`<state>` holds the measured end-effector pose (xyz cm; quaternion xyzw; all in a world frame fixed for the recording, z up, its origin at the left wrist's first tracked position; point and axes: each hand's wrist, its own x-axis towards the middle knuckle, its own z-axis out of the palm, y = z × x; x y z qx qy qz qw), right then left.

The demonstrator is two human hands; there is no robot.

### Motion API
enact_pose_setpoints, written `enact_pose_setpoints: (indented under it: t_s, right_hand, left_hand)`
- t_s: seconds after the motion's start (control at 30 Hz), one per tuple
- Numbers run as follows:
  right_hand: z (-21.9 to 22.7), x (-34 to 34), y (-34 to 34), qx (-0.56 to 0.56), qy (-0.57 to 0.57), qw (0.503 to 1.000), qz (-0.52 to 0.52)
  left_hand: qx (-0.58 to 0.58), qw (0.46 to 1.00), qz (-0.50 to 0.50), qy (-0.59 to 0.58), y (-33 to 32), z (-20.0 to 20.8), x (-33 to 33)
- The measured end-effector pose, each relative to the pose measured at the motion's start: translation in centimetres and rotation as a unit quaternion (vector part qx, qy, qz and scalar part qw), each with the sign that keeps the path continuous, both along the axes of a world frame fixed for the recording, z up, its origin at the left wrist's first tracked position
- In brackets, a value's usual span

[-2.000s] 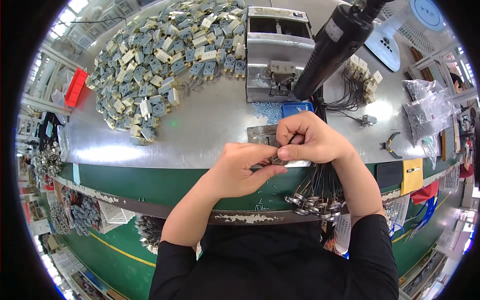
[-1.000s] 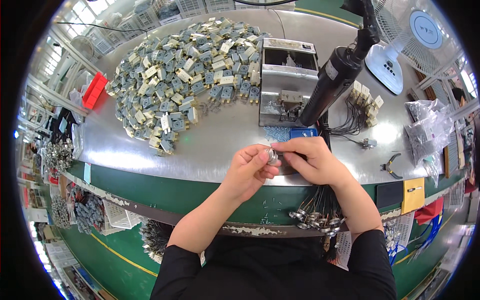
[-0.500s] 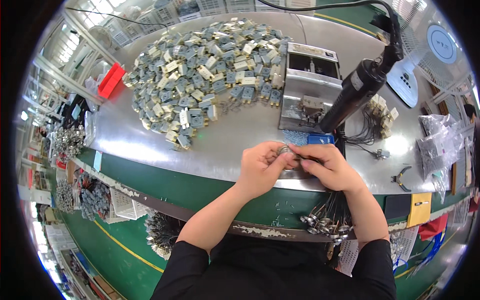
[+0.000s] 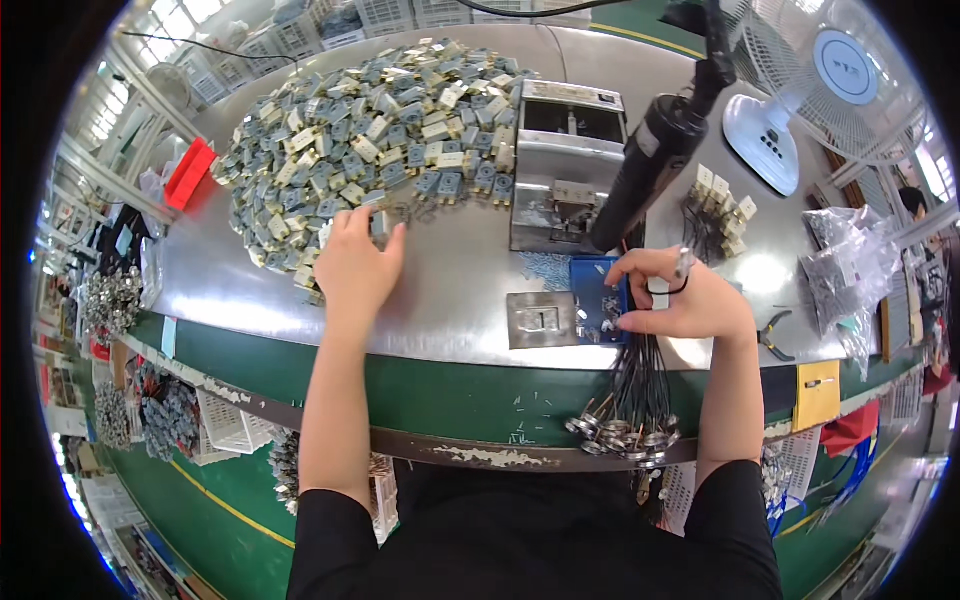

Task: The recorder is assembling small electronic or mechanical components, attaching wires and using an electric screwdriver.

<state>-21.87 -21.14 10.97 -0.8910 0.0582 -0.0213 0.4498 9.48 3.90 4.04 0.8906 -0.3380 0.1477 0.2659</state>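
Note:
My left hand [image 4: 355,262] reaches over the near edge of a big pile of grey and cream plastic blocks [image 4: 385,135]. Its fingers and thumb are apart, with a grey block [image 4: 379,226] between them that does not look gripped. My right hand [image 4: 690,297] hovers at a blue tray [image 4: 590,275] of small metal pieces. Thumb and index finger are spread over that tray, while a wired metal part [image 4: 685,264] sticks up from among the other fingers. A flat metal plate [image 4: 541,320] with a slot lies left of the tray.
A metal fixture [image 4: 568,165] stands behind the tray, beside a black cylindrical tool [image 4: 650,165]. Black leads with round metal ends [image 4: 625,436] hang over the front edge. At right are a fan [image 4: 760,145], pliers [image 4: 774,337], wired blocks [image 4: 720,210] and plastic bags [image 4: 850,260].
My hands, together half a second ago, have parted. The left went left to the pile; the right moved right beside the blue tray with the wired metal part. The view has shifted slightly.

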Motion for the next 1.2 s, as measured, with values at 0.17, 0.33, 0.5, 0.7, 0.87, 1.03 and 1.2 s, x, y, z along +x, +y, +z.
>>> enact_pose_setpoints:
  t_s: [0.17,0.33,0.5,0.7,0.87,1.03,1.2]
  right_hand:
    - [-1.4,0.6,0.2,-0.092,0.005,0.996,-0.014]
    - [-5.6,0.5,-0.1,-0.130,-0.035,0.990,-0.051]
    - [-4.7,1.4,0.8,-0.236,0.019,0.971,-0.020]
    - [-5.0,1.5,0.9,-0.242,0.036,0.970,-0.007]
    - [-4.8,1.7,1.6,-0.227,-0.009,0.973,-0.048]
    - [-3.9,1.8,2.3,-0.208,0.015,0.975,-0.082]
    - [-3.8,2.2,1.4,-0.187,0.017,0.981,-0.052]
  left_hand:
    - [0.114,0.993,0.009,-0.039,1.4,-2.3,1.5]
    - [0.091,0.995,-0.034,-0.019,3.6,-2.6,-0.8]
    - [-0.076,0.959,-0.122,0.242,5.6,-2.0,-4.0]
    - [-0.414,0.541,-0.225,0.697,6.3,-1.5,-7.6]
    - [-0.417,0.418,-0.225,0.775,5.0,0.4,-9.9]
    - [-0.329,0.649,-0.298,0.618,4.0,0.2,-11.7]
    - [-0.250,0.743,-0.401,0.474,2.5,2.2,-12.5]
